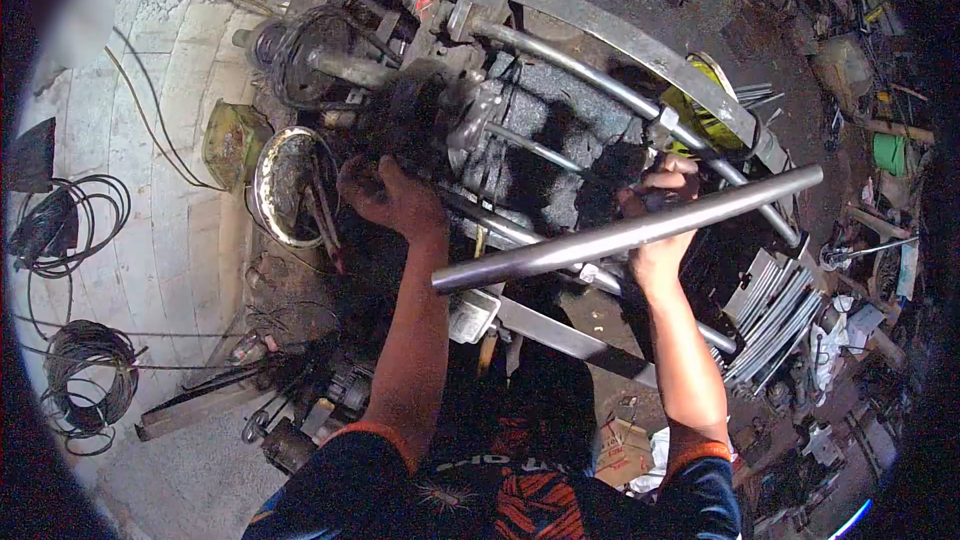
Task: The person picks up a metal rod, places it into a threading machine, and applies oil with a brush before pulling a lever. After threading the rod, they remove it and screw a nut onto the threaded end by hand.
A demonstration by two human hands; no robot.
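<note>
Right hand [662,190] grips a pipe [560,250] lying across the frame [560,5]. Left hand [392,198] rests curled on the engine [400,110], beside a bowl [268,185]. Whether it grips anything cannot be told.

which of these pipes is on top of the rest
The thick straight tube crossing by the right hand; it covers parts of the thinner pipes running beneath it.

No wording can be read in this workshop scene. Pale lettering across the person's dark shirt [500,500] at six o'clock is too blurred to make out, as is print on a cardboard box [622,450] at five o'clock.
</note>
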